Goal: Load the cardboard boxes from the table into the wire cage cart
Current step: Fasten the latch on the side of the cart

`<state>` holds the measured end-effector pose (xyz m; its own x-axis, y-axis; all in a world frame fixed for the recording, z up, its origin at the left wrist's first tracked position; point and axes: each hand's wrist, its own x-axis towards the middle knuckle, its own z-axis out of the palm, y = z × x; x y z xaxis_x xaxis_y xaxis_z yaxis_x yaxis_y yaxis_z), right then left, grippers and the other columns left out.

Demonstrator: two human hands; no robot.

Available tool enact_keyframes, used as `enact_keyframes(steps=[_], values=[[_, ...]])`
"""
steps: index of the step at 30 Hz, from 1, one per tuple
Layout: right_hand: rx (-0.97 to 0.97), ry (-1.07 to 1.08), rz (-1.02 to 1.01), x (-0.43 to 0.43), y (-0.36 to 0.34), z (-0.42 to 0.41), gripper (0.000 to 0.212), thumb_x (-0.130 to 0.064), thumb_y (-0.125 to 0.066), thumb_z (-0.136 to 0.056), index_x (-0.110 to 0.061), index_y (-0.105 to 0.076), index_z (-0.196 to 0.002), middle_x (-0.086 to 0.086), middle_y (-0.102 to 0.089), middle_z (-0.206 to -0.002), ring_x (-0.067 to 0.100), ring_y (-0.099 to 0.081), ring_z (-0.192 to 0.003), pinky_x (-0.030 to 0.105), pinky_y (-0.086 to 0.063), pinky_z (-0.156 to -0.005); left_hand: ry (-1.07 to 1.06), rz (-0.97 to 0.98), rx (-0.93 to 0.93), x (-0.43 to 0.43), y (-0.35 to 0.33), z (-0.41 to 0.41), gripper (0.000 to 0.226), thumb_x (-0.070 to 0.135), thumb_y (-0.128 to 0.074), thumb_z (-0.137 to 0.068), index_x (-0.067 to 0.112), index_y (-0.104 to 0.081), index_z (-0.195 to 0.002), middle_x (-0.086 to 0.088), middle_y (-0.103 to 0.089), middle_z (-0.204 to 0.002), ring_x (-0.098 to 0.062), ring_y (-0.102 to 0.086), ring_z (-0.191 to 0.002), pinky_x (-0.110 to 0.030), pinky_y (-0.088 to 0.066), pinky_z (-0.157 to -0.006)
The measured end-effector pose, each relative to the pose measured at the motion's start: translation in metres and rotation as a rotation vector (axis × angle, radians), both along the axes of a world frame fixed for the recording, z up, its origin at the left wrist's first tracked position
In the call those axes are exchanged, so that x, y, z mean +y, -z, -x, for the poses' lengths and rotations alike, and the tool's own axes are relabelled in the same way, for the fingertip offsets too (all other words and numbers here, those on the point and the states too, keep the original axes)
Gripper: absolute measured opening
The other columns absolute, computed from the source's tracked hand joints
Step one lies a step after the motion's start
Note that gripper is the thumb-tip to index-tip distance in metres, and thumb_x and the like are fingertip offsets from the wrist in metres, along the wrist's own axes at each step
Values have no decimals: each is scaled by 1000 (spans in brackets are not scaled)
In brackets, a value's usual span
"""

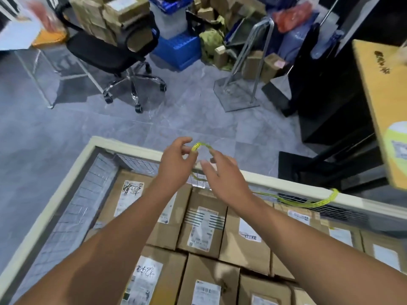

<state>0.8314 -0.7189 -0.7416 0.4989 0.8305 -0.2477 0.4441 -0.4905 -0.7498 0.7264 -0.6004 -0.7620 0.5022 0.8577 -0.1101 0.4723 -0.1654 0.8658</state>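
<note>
I note brown cardboard boxes (pixel 202 227) packed inside the cream-railed wire cage cart (pixel 66 183), left grip (pixel 176 159) pinching a thin yellow-green cord (pixel 199 145), right grip (pixel 222 175) spread beside it; if the cord slips, the load may go unsecured.

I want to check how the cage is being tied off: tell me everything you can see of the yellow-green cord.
The yellow-green cord is thin and looks like plastic twine in several strands, partly blurred. At the right it wraps over the wire cage cart's pale rim, runs slack along the rim's inside, loops at the mesh beneath the hands, then arcs above the rim. The left hand pinches the arc; a fingertip of the right hand meets its other end.
</note>
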Motion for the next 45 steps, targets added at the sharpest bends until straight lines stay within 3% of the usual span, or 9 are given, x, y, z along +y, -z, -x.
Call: enact_keyframes(steps=[4, 9, 13, 22, 26, 30, 33, 38, 45], values=[[278, 152, -92, 21, -15, 1, 62, -61, -39, -100, -29, -37, -153, -24, -57, -98, 10, -56, -103, 25, -39, -82, -45, -17, -87, -25, -11, 35, 26, 25, -70, -96, 36, -65, -119, 12, -69, -98, 0, -62, -100, -13, -43, -76], [489, 229, -149, 30, -17, 11, 72, -48, -60, -94, -25, -30, -156, -6, -69, -105, 15, -68, -103, 44, -52, -98, -104, 47, -162, -53, -11, 66, 26, 21, -73, -94, 34, -67, -116, 14, -71, -98, -3, -66, -99, -37, -54, -82], [531, 151, -117, 24, -10, 21, 80, -45, -68, -90, -23, -28, -156, -1, -68, -117, 18, -70, -105, 50, -51, -103, -135, 46, -195, -81, -3, 82, 31, 16, -72, -95, 38, -66, -116, 19, -69, -106, -5, -64, -104, -23, -48, -81], [1241, 430, -168, 16, -5, 44, 54, -12, -66, -97, 3, -39, -142, 21, -68, -97, 27, -74, -73, 34, -62, -65, -196, 79, -201, -138, 20, 107, 32, 31, -70, -91, 44, -64, -119, 20, -68, -111, -6, -64, -107, -36, -50, -92], [1007, 249, -216, 17, -15, 51, 15, -25, -53, -106, -11, -54, -112, 6, -63, -82, 17, -63, -60, 34, -58, -61, -195, 89, -158, -153, 27, 122, 34, 23, -69, -97, 47, -62, -120, 21, -68, -115, -8, -63, -113, -37, -50, -94], [769, 12, -241, 10, -24, 66, 23, -33, -39, -110, -19, -55, -116, -8, -45, -64, 8, -41, -52, 29, -42, -53, -141, 135, -118, -163, 20, 148, 35, 42, -63, -97, 41, -59, -131, 22, -61, -132, -5, -56, -127, -27, -49, -100], [506, -222, -160, 1, -22, 84, 31, -43, -35, -109, -20, -56, -113, -6, -40, -70, 11, -37, -57, 35, -35, -62, -110, 15, 122, -159, 17, 194, 40, 47, -58, -101, 30, -58, -137, 22, -55, -137, -1, -51, -130, -25, -43, -108], [399, -547, 15, -26, 4, 134, 35, -55, -32, -106, -25, -47, -101, -2, -46, -78, 9, -46, -66, 35, -35, -64, -268, -177, 853, -151, 24, 320, 74, 66, -39, -88, 13, -67, -130, -14, -60, -140, -41, -44, -138, -56, -30, -112], [291, -977, 240, -61, 88, 241, 20, -33, -33, -110, -16, -41, -103, 12, -57, -80, 29, -54, -70, 39, -38, -63, -349, -184, 966, -153, 31, 385, 55, 54, -45, -91, 19, -72, -124, -6, -66, -134, -35, -45, -139, -51, -20, -119]])
